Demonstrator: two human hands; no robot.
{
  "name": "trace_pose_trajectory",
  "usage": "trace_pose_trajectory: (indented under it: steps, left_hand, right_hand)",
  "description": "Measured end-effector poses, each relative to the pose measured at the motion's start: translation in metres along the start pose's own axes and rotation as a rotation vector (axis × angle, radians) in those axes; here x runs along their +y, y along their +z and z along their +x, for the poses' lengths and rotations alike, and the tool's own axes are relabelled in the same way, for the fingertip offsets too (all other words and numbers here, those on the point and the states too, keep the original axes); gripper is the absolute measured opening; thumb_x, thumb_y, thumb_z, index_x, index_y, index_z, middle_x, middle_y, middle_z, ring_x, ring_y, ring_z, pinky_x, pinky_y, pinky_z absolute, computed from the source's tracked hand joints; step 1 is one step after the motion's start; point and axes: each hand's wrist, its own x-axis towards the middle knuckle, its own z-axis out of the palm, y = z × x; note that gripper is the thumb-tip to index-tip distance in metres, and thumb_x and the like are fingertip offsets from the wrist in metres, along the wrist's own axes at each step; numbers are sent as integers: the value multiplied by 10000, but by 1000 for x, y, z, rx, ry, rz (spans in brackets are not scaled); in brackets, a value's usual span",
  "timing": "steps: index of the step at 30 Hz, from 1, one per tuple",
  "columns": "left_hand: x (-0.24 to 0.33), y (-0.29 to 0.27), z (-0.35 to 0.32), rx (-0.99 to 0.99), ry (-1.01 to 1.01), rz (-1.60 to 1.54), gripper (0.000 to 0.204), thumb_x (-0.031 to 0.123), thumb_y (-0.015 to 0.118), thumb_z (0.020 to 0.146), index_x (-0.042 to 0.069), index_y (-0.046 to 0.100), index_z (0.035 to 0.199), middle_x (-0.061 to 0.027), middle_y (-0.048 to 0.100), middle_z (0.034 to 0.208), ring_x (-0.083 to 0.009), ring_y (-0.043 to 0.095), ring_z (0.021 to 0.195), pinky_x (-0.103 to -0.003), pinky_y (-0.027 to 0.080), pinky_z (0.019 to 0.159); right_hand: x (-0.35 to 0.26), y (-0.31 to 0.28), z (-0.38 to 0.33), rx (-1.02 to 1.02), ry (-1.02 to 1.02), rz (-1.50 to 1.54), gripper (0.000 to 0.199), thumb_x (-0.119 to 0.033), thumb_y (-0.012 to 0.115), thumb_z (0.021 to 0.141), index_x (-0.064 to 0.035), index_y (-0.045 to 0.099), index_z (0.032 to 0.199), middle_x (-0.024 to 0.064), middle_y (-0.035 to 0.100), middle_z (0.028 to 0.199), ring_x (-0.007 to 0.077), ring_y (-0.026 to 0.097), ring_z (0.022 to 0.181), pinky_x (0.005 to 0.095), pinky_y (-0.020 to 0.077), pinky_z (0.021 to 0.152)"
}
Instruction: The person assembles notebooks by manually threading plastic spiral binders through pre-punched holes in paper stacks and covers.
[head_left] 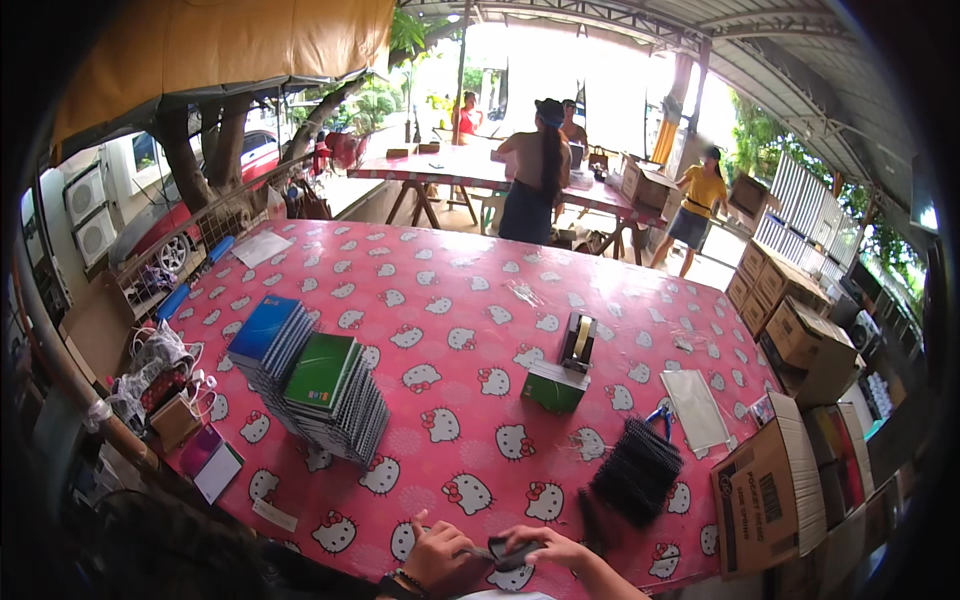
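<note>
A dark piece [510,553], its kind too small to make out, is at the middle of the desk's near edge, held in the closed fingers of the right hand [548,548]. The left hand [440,552] is just beside it, thumb raised; whether its fingers grip the piece, I cannot tell. To the right on the pink desk [455,335] lies a pile of black coils [637,472], with blue-handled pliers [660,418] at its far side and a pale sheet [696,410] toward the right edge. An open carton [755,500] stands at the near right corner. Right of the desk's centre, a tape dispenser [579,340] is just behind a low stack of green notebooks [557,388]. Toward the left edge are two tall stacks side by side, one blue-topped [268,328], one green-topped [322,370]. A purple booklet [211,460] lies at the left edge, a white label [274,514] near the near left corner, and a paper [262,248] at the far left corner. Beyond the far edge, people are around a second pink desk [465,173].
</note>
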Motion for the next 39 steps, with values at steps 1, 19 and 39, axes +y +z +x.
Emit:
trace_pose_trajectory:
  steps: [1,19,39]
  left_hand:
    - [-1,0,-1,5,7,-18,131,229,723,671,192,640,765,67,612,798,-116,573,861,-518,176,994]
    - [3,-8,1,-57,-78,-62,566,92,702,642,153,550,1184,63,644,821,-134,599,835,-515,218,1016]
    - [-12,-29,-10,160,-197,-48,277,73,694,639,137,672,908,10,649,938,-214,576,883,-349,487,795]
  right_hand:
    - [-4,4,2,100,50,-102,476,-412,693,710,-81,639,1047,131,513,1226,248,454,1165,370,325,987]
    - [-23,7,21,285,0,-149,401,-338,748,712,-35,653,956,129,582,1074,249,552,960,351,457,810]
    - [-18,8,43,125,56,-220,421,-360,698,746,-50,643,1026,142,553,1182,239,485,1119,361,378,941]
